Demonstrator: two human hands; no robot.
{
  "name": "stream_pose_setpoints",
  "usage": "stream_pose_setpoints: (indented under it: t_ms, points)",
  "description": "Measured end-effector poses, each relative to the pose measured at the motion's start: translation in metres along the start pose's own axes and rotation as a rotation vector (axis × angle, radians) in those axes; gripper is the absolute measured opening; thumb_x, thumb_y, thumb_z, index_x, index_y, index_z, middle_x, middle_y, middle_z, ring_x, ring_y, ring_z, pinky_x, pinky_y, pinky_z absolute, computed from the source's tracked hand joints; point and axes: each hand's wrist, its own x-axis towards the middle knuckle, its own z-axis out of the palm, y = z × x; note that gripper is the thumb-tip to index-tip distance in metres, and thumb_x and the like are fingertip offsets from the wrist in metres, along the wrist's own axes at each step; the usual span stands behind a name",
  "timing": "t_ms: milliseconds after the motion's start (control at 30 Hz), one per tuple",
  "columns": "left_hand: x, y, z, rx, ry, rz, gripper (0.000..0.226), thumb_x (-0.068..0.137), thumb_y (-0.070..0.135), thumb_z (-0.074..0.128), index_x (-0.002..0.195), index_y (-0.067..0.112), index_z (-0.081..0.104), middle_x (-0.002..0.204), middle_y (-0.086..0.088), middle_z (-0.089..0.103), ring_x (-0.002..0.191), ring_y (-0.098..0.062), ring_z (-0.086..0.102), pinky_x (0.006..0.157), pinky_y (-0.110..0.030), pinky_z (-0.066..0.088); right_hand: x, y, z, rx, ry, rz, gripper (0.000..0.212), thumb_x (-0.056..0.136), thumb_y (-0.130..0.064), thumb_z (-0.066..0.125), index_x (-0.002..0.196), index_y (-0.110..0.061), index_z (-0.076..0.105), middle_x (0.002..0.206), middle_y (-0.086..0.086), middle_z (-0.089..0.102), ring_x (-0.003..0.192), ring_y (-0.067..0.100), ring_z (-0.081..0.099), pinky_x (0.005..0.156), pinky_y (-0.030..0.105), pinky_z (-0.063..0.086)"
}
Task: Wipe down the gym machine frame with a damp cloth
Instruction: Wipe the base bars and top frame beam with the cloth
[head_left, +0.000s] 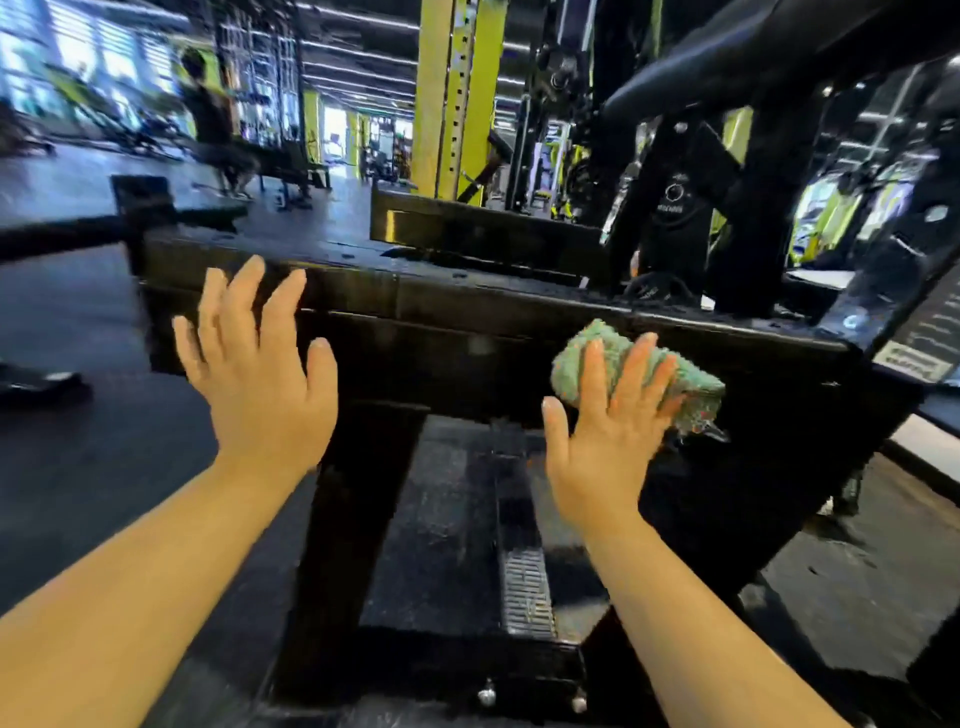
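Observation:
A black gym machine frame (447, 332) runs across the middle of the view as a thick horizontal beam on dark legs. My right hand (605, 415) presses a green cloth (691, 382) flat against the beam's front face, fingers straight and spread over it. The cloth is bunched and sticks out to the right of my fingers. My left hand (260, 364) is raised with fingers spread in front of the beam's left part, holding nothing; whether it touches the beam is unclear.
Yellow uprights (457, 93) and black machine posts (748, 208) rise behind the beam. A ridged metal footplate (527, 592) lies below between the legs. A person (213, 124) stands far back on the left. Dark rubber flooring (78, 441) spreads to the left.

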Motion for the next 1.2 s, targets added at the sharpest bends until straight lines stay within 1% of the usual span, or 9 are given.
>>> stream_pose_setpoints:
  t_ms: [100,267,467,667,800,900,967,1067,1200]
  points:
    - [-0.005,-0.028,-0.014,-0.194,-0.029,-0.271,0.052,0.095,0.022,0.035,0.146,0.013,0.029,0.155,-0.007,0.016,0.144,-0.026,0.010,0.115,-0.051,0.014,-0.003,-0.063,0.019,0.075,-0.004,0.050,0.059,0.098,-0.044,0.033,0.149,-0.016,0.019,0.154,0.019,0.006,0.142,0.041,0.001,0.115,0.047,-0.008]
    - [-0.013,-0.044,-0.031,-0.497,-0.063,-0.400,0.051,0.101,0.012,0.033,0.149,0.019,0.019,0.153,0.012,0.013,0.140,-0.001,0.011,0.111,-0.019,0.013,-0.017,-0.170,0.051,0.130,-0.059,-0.267,0.052,0.096,-0.036,0.042,0.146,-0.024,0.032,0.157,0.010,0.017,0.149,0.027,-0.003,0.119,0.044,-0.003]
    - [-0.004,-0.080,-0.048,-0.760,-0.059,-0.629,0.044,0.103,0.018,0.031,0.145,0.030,0.027,0.140,0.024,0.026,0.128,0.009,0.024,0.102,-0.015,0.021,0.006,-0.215,0.065,0.064,-0.099,-0.711,0.051,0.092,-0.030,0.053,0.142,-0.026,0.046,0.154,0.004,0.033,0.142,0.028,0.022,0.116,0.046,0.012]
    - [0.016,-0.100,-0.056,-0.966,-0.108,-0.654,0.035,0.100,0.027,0.034,0.125,0.031,0.058,0.128,0.014,0.056,0.121,-0.003,0.050,0.103,-0.028,0.038,0.028,-0.228,0.058,0.015,-0.045,-0.737,0.050,0.090,-0.025,0.053,0.140,-0.024,0.049,0.151,0.008,0.038,0.140,0.033,0.024,0.117,0.047,0.006]
    - [0.019,-0.103,-0.065,-1.077,-0.024,-0.819,0.027,0.097,0.029,0.043,0.106,0.030,0.068,0.102,0.012,0.067,0.102,-0.005,0.062,0.081,-0.020,0.048,0.013,-0.262,0.073,0.085,-0.165,-0.864,0.044,0.089,-0.011,0.046,0.132,-0.016,0.058,0.142,0.005,0.051,0.137,0.027,0.035,0.118,0.040,0.019]
    - [0.019,-0.105,-0.077,-1.039,-0.017,-0.817,0.025,0.098,0.030,0.041,0.115,0.039,0.056,0.122,0.013,0.057,0.116,-0.003,0.052,0.098,-0.026,0.041,-0.013,-0.255,0.065,0.352,-0.459,-0.786,0.031,0.093,-0.032,0.057,0.121,-0.023,0.066,0.132,-0.016,0.058,0.128,0.009,0.050,0.108,0.026,0.033]
    - [0.013,-0.107,-0.086,-0.989,-0.039,-0.807,0.029,0.099,0.029,0.040,0.124,0.039,0.052,0.133,0.015,0.050,0.122,-0.001,0.045,0.106,-0.031,0.035,-0.023,-0.261,0.052,0.444,-0.549,-0.739,0.039,0.090,-0.006,0.049,0.124,-0.016,0.064,0.135,0.003,0.056,0.127,0.023,0.050,0.104,0.032,0.035]
    - [-0.005,-0.100,-0.094,-0.986,-0.126,-0.795,0.035,0.095,0.036,0.047,0.129,0.039,0.051,0.128,0.023,0.050,0.112,0.012,0.047,0.102,-0.023,0.038,-0.018,-0.265,0.033,0.658,-0.573,-0.424,0.034,0.089,0.007,0.048,0.113,-0.009,0.066,0.121,0.015,0.060,0.111,0.011,0.058,0.093,0.020,0.045]
    - [0.000,-0.080,-0.103,-1.028,-0.187,-0.568,0.056,0.070,0.055,0.053,0.124,0.060,0.036,0.138,0.023,0.040,0.125,0.006,0.041,0.102,-0.024,0.040,0.016,-0.285,0.012,1.040,-0.715,0.006,0.036,0.088,0.004,0.054,0.099,-0.030,0.055,0.103,-0.005,0.059,0.092,0.003,0.059,0.078,0.017,0.049]
